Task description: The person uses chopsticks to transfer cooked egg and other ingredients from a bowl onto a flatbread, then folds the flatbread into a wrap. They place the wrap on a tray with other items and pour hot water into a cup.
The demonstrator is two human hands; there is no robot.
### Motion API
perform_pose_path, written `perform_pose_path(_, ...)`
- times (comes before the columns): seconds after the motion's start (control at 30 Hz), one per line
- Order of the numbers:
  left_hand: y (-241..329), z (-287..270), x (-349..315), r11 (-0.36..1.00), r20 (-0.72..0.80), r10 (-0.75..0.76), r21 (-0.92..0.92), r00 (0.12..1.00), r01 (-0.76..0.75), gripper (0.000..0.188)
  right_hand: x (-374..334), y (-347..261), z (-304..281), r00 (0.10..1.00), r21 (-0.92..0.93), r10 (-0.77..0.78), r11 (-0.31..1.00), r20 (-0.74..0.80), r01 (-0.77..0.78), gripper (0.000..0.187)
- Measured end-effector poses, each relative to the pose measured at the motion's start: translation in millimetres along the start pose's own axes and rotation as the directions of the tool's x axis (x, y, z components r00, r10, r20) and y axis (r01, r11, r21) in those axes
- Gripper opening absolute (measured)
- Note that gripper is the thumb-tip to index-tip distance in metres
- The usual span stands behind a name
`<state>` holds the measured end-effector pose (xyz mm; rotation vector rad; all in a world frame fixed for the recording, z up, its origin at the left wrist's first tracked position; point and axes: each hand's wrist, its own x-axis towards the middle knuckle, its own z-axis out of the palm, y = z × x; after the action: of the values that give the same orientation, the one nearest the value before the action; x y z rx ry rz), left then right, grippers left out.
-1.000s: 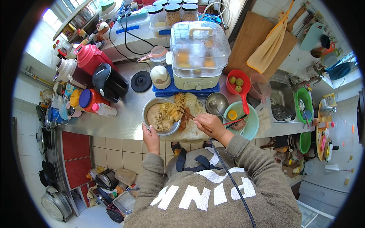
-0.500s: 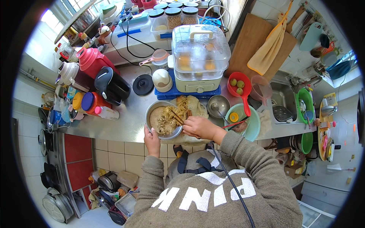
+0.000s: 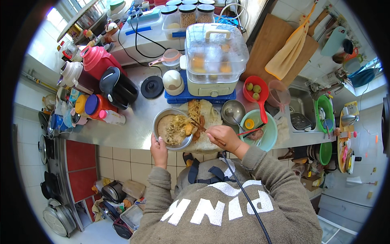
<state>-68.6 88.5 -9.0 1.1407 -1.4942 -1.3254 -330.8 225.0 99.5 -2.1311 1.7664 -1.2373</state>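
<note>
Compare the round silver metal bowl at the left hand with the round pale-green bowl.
The left hand holds the round silver metal bowl; the round pale-green bowl is not held. The silver bowl holds a pale mixture and strips; the green bowl holds a round yellow item. Both are uncovered.

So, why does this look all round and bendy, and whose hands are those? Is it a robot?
No robot, just a person's two bare hands! A wide fisheye camera worn on their head looks down, so straight edges bend. The left hand holds the side of a metal bowl with food in it. The right hand holds brown chopsticks. Also on the shiny counter: a steamer on a blue tray, a black jug and a pale green bowl.
</note>
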Motion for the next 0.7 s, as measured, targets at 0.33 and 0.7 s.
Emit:
perform_pose_path(0.33,-20,-28,0,0.997,0.051,-0.078,0.003,0.996,0.078,0.046,-19,-1,-10,0.991,0.014,0.125,0.992,0.056,-0.126,0.009)
perform_pose_path(0.7,7,-34,-3,0.987,0.164,-0.161,0.040,0.973,0.157,0.047,14,-13,32,0.941,-0.058,-0.078,0.993,0.330,0.102,0.008)
